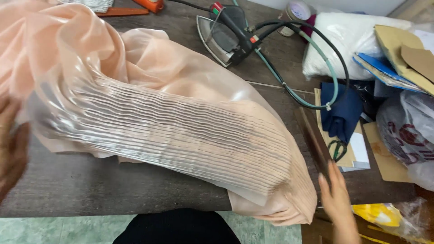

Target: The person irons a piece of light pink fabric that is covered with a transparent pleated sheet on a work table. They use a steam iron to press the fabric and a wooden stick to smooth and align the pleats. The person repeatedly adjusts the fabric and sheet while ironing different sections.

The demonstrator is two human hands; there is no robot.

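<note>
Pleated peach fabric (181, 131) lay across bench (90, 185); left hand (11, 149) blurred, grip unclear; right hand (337, 199) spread flat beside fabric's end.

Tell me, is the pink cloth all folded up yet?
Partly. A long band of the cloth already lies in tight pleats on the table. The left hand is at its loose end, and the right hand is by the wooden stick. The bunched, unpleated part at the top is left. The iron sits aside.
</note>
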